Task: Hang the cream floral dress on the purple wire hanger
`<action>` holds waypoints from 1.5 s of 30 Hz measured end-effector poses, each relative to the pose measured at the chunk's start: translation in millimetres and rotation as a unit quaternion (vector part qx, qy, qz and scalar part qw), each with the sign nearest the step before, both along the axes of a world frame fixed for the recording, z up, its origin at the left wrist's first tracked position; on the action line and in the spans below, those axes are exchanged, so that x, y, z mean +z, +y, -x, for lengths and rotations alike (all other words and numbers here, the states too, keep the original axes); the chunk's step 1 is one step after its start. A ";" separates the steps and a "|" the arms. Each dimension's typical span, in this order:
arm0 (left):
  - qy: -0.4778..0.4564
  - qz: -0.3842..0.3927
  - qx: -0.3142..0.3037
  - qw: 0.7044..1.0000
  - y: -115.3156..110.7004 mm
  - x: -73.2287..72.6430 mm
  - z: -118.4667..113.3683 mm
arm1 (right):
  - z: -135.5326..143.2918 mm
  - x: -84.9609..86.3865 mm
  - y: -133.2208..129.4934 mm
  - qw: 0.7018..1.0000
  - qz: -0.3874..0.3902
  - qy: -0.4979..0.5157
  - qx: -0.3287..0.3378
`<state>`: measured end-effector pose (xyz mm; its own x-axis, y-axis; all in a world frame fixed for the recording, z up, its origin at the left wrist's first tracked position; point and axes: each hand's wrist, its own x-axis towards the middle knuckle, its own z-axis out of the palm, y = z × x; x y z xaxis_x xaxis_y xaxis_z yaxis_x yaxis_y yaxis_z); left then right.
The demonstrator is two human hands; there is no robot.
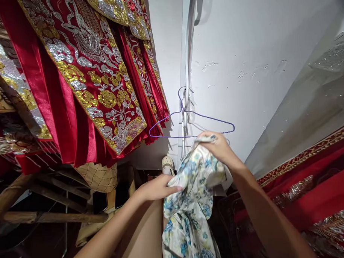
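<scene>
A white garment with blue and green flowers [193, 205] hangs bunched between my two hands. My left hand [160, 187] grips its left edge, the thumb lying over the cloth. Higher up, my right hand [216, 147] is closed on the top of the garment, with a fold showing above the fingers. Just beyond my right hand, a purple wire hanger [209, 118] hangs from a rail fitting on the wall. The top of the garment lies close to the hanger's bottom bar; whether they touch I cannot tell.
Red costumes with gold and silver sequins [105, 93] hang at the left. Below them are a wooden frame [56, 217] and a woven basket-like object [98, 175]. A white wall [233, 52] stands ahead. Red fabric [313, 209] is at the right. A cream clog [167, 163] shows below.
</scene>
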<state>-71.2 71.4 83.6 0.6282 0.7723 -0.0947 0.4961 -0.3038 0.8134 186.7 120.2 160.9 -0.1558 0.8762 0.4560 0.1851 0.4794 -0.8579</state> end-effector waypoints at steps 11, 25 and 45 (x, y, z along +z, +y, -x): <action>0.165 -0.298 0.190 0.921 40.0 42.2 56.2 | -31.0 -28.9 45.2 0.967 0.002 -0.127 -0.220; 0.184 -0.255 0.363 0.877 93.6 52.5 41.5 | -23.7 -15.4 24.0 0.955 -0.022 -0.116 -0.271; -0.016 -0.416 0.317 0.852 110.3 125.8 21.5 | -104.9 17.0 35.6 0.982 0.004 -0.104 -0.157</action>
